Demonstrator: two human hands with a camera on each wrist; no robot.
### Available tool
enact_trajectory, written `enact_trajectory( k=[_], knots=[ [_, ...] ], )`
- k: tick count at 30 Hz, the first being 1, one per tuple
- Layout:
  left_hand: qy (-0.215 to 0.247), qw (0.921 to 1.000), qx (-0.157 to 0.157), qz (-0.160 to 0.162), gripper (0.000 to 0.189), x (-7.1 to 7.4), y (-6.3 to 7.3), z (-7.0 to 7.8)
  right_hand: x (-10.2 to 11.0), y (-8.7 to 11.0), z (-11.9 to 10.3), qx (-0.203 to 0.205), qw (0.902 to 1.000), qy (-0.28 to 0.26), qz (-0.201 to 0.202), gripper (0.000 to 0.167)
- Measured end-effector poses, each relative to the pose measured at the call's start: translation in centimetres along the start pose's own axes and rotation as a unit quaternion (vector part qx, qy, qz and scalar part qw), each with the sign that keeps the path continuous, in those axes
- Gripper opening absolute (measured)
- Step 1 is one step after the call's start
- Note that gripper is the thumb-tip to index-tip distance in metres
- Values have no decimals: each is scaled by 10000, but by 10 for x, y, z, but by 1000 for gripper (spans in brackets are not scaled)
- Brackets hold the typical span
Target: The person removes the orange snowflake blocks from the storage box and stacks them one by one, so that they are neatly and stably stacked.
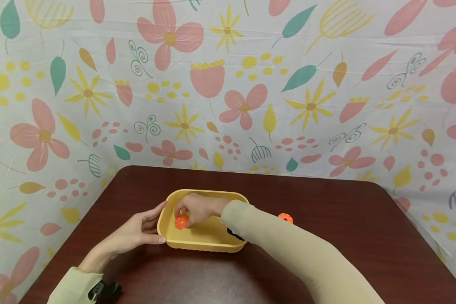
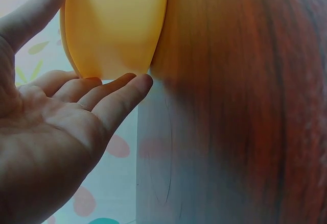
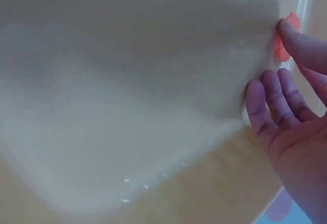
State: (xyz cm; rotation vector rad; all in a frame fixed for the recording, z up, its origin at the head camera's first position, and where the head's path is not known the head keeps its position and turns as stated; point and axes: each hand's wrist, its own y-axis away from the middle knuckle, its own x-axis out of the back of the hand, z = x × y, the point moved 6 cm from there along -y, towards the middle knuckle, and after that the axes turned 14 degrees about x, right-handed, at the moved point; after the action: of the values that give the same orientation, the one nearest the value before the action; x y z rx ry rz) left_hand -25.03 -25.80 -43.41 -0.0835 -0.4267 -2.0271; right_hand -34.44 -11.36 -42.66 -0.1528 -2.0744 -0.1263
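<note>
A shallow yellow tray with rounded corners stands on the table. Inside its left part, my right hand pinches an orange notched disc. In the right wrist view, the thumb lies over this disc, and the other fingertips are close to the tray floor. My left hand spreads around the tray's left end, thumb by the front corner. Its fingers, nearly straight, touch the outer wall in the left wrist view, where the tray fills the top.
A second orange notched disc lies on the table right of the tray, partly behind my right sleeve. The dark brown table meets a flower-patterned cloth at its back and left.
</note>
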Motion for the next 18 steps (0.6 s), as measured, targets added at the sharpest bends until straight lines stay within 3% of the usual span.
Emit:
enact_trajectory(
  k=[3,18],
  knots=[
    [-16,10000,14,16,102,0,0,0,1,-1,-5,103,9997,201,-16,31],
    [-105,9998,82,128,100,2,-2,-1,6,-2,-10,73,9996,-107,241,39]
  ],
)
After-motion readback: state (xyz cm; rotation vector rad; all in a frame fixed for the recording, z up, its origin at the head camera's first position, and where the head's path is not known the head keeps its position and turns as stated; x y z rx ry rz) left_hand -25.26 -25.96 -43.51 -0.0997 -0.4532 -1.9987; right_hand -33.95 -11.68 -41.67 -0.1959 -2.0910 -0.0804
